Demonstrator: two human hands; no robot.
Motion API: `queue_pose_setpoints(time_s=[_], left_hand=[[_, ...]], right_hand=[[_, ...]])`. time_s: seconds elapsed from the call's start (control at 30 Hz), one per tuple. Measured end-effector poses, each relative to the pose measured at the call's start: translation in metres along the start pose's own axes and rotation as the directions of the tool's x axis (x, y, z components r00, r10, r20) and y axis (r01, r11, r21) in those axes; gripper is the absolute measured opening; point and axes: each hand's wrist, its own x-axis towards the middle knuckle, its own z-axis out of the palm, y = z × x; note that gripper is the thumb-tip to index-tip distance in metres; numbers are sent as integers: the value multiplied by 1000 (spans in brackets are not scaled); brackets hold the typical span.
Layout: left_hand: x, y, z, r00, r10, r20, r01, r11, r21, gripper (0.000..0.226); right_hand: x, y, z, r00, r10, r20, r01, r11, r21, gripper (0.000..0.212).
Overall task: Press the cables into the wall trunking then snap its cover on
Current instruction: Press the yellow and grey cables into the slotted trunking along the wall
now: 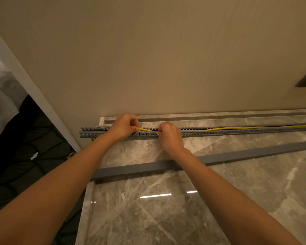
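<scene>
The grey trunking (pixel 210 133) lies flat on the shiny stone floor (pixel 148 209), close to the bottom of the wall (pixel 148 59). It is open on top, with little slots all along its sides. A yellow cable (pixel 245 128) runs inside it.

The left hand (pixel 125 126) is curled shut and pinches the yellow cable with its fingertips. The right hand (pixel 170 137) is just beside it, also curled, and its fingertips press at the cable and the near wall of the trunking. A short bit of cable shows between the two hands, and it looks a little raised, not yet pushed down flat.

Past the right hand, the cable bends up in a soft wave before it lies flat again. Past the left hand, a bit of yellow peeks out under the end of the trunking.

The long grey cover (pixel 237 157) lies on the floor behind the hands, under both arms, still off.

What could go wrong? If the hands pull the cable too tight, it may pop back out further along. If the wave stays high, the cover may not snap shut, or it could squash the cable. An arm could also bump the cover and slide it away.
</scene>
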Motion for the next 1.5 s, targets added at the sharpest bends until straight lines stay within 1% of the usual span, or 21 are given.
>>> queue_pose_setpoints(time_s=[0.07,0.13,0.2,0.27,0.33,0.4,0.47,0.53,0.63,0.73,0.8,0.9,0.97,1.07,1.13,1.2,1.23,1.27,1.3,1.37,1.5], left_hand=[[-1,-6,-7,999,-38,-25,35,996,-86,13],[1,-12,-16,993,-70,-92,59,991,-120,16],[3,-22,-27,979,-119,-166,102,989,-108,19],[6,-37,-40,957,-183,-223,167,982,-87,22],[9,-61,-50,936,-256,-242,247,967,-68,26],[10,-79,-56,924,-336,-184,336,941,-36,32],[9,-89,-58,927,-368,-71,367,930,-29,37],[8,-97,-59,933,-358,43,360,920,-157,41],[6,-112,-62,918,-354,178,395,857,-332,50],[4,-122,-63,901,-345,262,425,823,-378,63],[5,-126,-62,897,-344,278,429,826,-365,64],[11,-127,-62,913,-324,248,392,865,-313,53],[15,-130,-61,932,-314,180,354,894,-274,44],[18,-134,-60,956,-292,9,287,933,-219,41],[16,-135,-59,967,-215,-136,191,966,-175,45],[11,-135,-60,944,-109,-312,79,991,-106,45],[8,-135,-61,925,-56,-377,34,997,-66,44],[5,-135,-62,912,-12,-410,1,1000,-28,42],[3,-136,-62,910,25,-413,-27,1000,2,39],[-2,-138,-63,924,68,-375,-63,998,28,37],[-8,-141,-67,945,117,-307,-117,993,17,34]], right_hand=[[0,-9,0,1000,-31,-2,31,999,34,26],[2,-21,3,996,-80,33,77,994,80,35],[5,-35,9,993,-103,62,95,989,113,38],[7,-52,18,990,-117,83,105,985,140,36],[8,-69,27,986,-138,94,122,980,160,35],[12,-81,35,984,-152,92,135,977,165,35],[17,-90,40,984,-158,84,141,974,176,34],[21,-94,42,982,-170,88,148,966,212,33],[25,-95,44,973,-198,119,164,955,247,35],[26,-94,46,974,-193,114,156,949,276,37],[27,-94,48,978,-180,104,141,943,302,36],[30,-94,50,980,-168,105,124,934,336,34],[30,-95,50,981,-165,103,121,931,344,33],[30,-96,50,985,-153,84,117,935,335,34],[29,-96,50,986,-151,71,121,940,320,35],[28,-96,51,986,-158,57,134,944,300,35],[27,-96,51,985,-166,47,146,947,285,35],[26,-97,51,983,-178,35,162,949,269,34],[25,-97,52,982,-189,20,178,950,256,33],[24,-98,52,980,-200,-7,196,949,247,32],[24,-98,54,976,-213,-46,218,947,238,30]])
